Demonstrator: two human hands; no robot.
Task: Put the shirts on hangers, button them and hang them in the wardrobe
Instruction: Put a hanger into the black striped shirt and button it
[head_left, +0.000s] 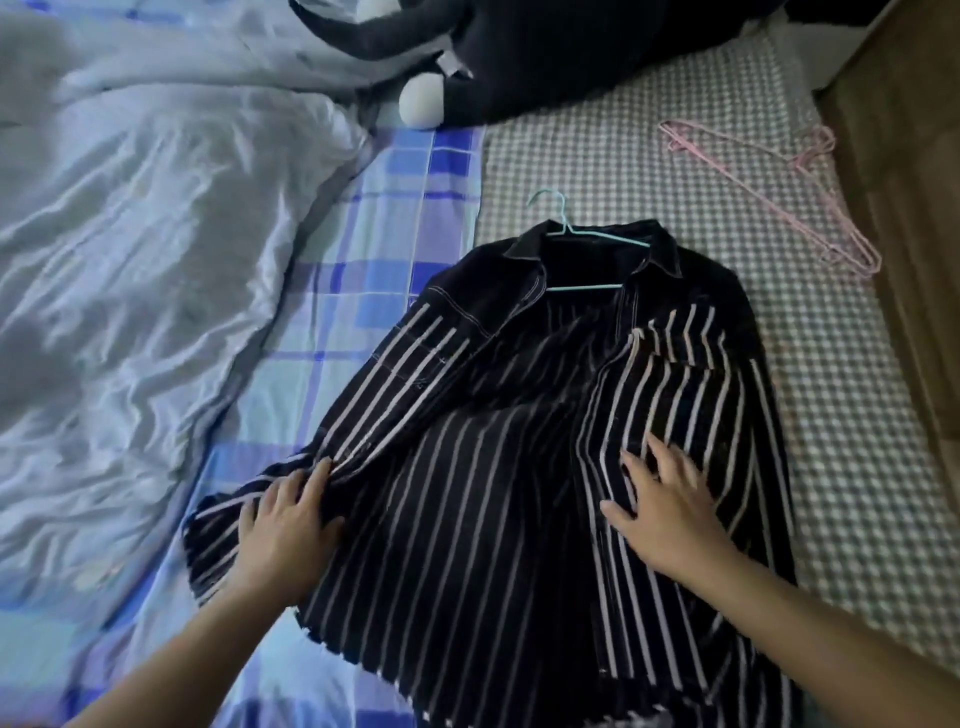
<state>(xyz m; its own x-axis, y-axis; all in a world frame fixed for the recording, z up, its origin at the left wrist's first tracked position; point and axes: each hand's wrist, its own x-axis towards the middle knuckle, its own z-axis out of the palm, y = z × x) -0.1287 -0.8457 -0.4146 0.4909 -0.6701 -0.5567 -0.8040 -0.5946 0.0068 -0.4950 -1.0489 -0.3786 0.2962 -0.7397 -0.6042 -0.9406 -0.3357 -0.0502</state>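
A black shirt with white stripes (498, 467) lies front-up on the bed, its front open. A light blue hanger (587, 236) sits inside its collar, hook pointing away from me. My left hand (288, 519) rests on the shirt's left front panel near the sleeve, fingertips bunching the cloth a little. My right hand (665, 504) lies flat with spread fingers on the right front panel, by the placket. No buttons are plainly visible.
Pink hangers (769, 192) lie on the checked sheet (597, 156) at the far right, near the bed's edge. A crumpled grey-blue duvet (145, 234) fills the left. A dark plush toy (519, 57) lies at the top. Wooden floor (904, 156) runs along the right.
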